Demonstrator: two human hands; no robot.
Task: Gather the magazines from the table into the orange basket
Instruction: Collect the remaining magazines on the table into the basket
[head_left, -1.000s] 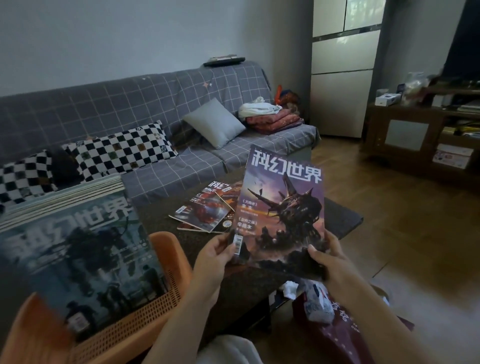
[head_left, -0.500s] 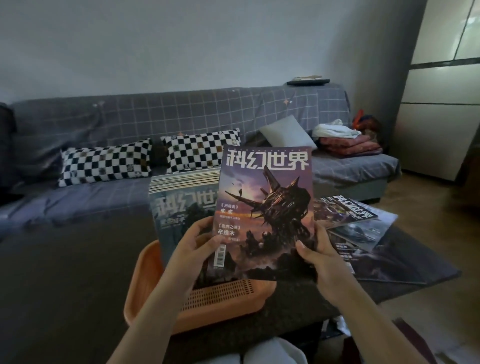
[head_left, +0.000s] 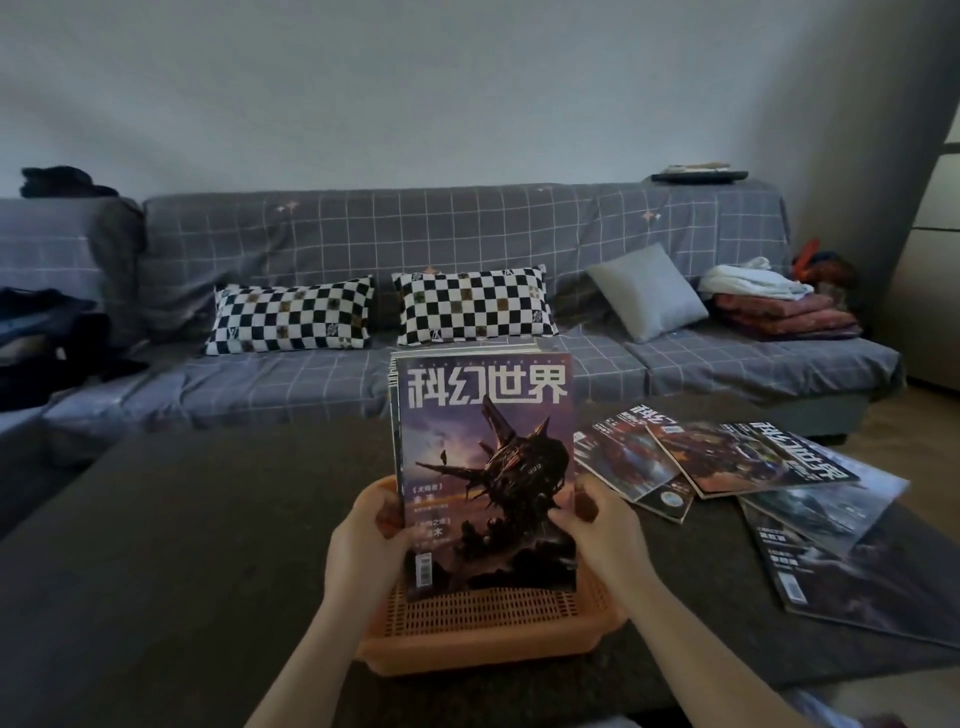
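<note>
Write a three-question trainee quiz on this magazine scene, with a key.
1. True or false: the purple-cover magazine stands upright in the orange basket.
2. Which grips that magazine? A left hand only; B right hand only; C both.
3. Fill in: the loose magazines on the table lie to the basket's ____.

Key: 1 true; 2 C; 3 right.

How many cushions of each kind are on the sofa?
Checkered cushions: 2, the left one and the right one.
Plain grey cushion: 1.
Total: 3.
</note>
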